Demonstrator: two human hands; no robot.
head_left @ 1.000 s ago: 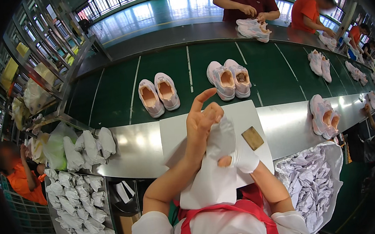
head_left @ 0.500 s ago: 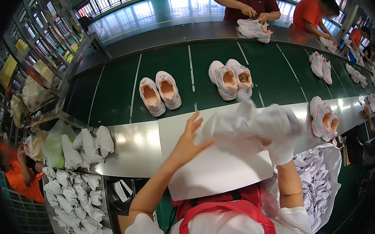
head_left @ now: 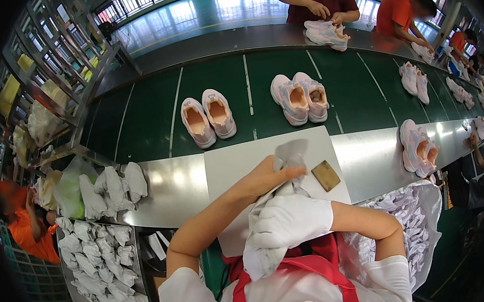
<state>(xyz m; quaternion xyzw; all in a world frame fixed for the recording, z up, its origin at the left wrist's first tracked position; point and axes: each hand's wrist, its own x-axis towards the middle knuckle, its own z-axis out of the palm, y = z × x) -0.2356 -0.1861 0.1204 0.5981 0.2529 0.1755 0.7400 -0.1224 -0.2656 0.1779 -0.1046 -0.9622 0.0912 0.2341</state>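
The bare left hand [head_left: 268,177] has its fingers closed around the top of some crumpled white paper [head_left: 291,152]. The right hand [head_left: 291,220] — in a white glove — grips it lower down. The paper is over the near side of a white board [head_left: 229,172], and a brown block [head_left: 326,176] lies near the hands.

The crumpled paper [head_left: 291,152] is white with greyish shading, and the glove [head_left: 299,218] against it is plain white. Under them the board [head_left: 226,167] is plain white, the small block [head_left: 326,176] yellowish brown, and the desk [head_left: 181,182] silvery grey. The belt [head_left: 147,119] is dark green, striped with thin pale lines. The shoes [head_left: 285,102] on it mix pale pink and white, with peach linings. The apron straps [head_left: 240,298] are red, the sleeve [head_left: 392,276] white; co-workers' shirts across the belt show maroon [head_left: 324,7] and orange [head_left: 394,17].
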